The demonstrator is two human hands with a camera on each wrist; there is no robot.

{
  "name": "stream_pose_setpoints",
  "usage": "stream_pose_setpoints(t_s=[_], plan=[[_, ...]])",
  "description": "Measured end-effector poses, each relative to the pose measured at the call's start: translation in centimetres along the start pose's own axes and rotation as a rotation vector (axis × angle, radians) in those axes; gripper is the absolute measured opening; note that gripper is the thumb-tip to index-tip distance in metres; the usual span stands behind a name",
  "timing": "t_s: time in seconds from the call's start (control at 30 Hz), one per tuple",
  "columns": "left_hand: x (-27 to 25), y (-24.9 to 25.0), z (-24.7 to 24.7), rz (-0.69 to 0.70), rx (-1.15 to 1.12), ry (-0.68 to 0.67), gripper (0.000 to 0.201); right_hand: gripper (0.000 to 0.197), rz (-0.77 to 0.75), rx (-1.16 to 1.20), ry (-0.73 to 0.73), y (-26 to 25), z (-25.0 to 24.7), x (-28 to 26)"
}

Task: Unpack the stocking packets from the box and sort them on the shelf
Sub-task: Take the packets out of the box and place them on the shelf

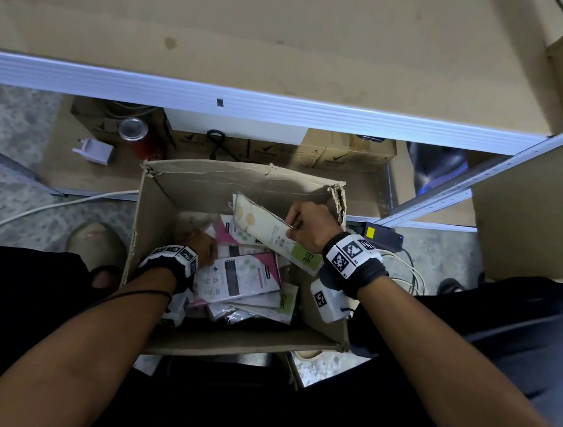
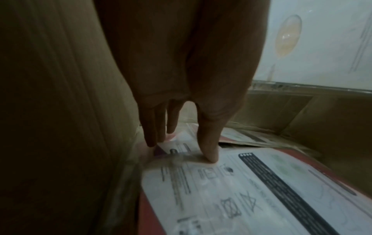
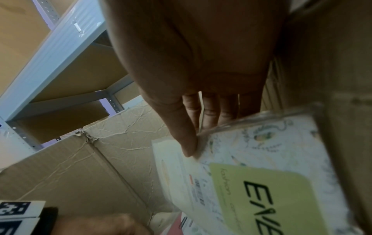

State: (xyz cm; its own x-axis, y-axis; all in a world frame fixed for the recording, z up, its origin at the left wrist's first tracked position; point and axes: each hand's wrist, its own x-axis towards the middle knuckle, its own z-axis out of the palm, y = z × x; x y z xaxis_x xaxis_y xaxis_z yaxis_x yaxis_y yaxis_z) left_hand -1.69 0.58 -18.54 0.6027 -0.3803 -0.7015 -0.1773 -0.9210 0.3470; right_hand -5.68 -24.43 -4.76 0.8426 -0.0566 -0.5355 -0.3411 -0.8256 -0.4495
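An open cardboard box [image 1: 161, 201] stands on the floor between my knees, with several flat stocking packets [image 1: 251, 300] piled inside. My right hand [image 1: 301, 227] pinches the upper edge of cream packets with a green EVE label [image 1: 271, 234], lifted and tilted above the pile; the thumb [image 3: 187, 143] presses their face [image 3: 261, 187]. My left hand [image 1: 201, 245] reaches down at the box's left wall, fingers straight, and one fingertip [image 2: 210, 156] touches a pink-and-white packet [image 2: 241, 190], seen in the head view [image 1: 238, 276] too.
A metal shelf [image 1: 249, 103] with a bare cardboard-lined board spans above the box. Under it sit small cartons [image 1: 344, 154], a red can [image 1: 139, 137], a white plug adapter [image 1: 95, 152] and cables [image 1: 402, 269]. A shelf upright [image 1: 465, 186] rises at right.
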Motion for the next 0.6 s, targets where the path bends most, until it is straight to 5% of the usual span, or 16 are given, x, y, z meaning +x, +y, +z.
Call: stream_pose_setpoints(t_s=[0.33, 0.6], plan=[[-1.5, 0.6, -0.8, -0.066, 0.076, 0.105, 0.016, 0.027, 0.008, -0.016, 0.01, -0.4, 0.1, 0.6], [-3.4, 1.6, -1.6, -0.043, -0.031, 0.062, 0.012, 0.022, -0.045, -0.045, 0.043, -1.8, -0.1, 0.3]])
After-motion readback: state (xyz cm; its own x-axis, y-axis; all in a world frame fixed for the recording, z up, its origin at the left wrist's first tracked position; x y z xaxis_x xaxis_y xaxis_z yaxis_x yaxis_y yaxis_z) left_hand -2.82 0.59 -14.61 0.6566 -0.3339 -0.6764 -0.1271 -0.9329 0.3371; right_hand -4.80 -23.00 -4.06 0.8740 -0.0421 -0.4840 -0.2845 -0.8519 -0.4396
